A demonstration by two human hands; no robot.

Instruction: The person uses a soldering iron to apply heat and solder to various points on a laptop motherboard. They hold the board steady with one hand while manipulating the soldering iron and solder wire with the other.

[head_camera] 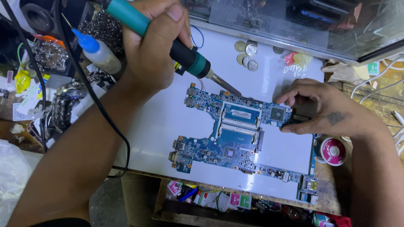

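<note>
Item 1: soldering iron [168, 40], teal and black handle, in my left hand [153, 46]. My fingers are wrapped tight around the handle; the metal tip slants down to the right and meets the top edge of the board.

Item 2: blue circuit board [235, 134], flat on the white table [160, 122], roughly at its centre, long side running left to right, with metal slots and a square chip on its upper right part.

Item 3: my right hand [324, 111], resting at the board's right end. Thumb and fingers [290, 97] pinch the board's upper right corner by the chip.

Item 4: coins [248, 52], a small cluster on the table above the board, well apart from the iron's tip.

Item 5: squeeze bottle [99, 52] with a blue nozzle, lying at the table's left edge beside my left wrist.

Item 6: spool [332, 151], pink and white, just right of the board, below my right hand.

Item 7: black cable [105, 122], running under my left forearm.
</note>
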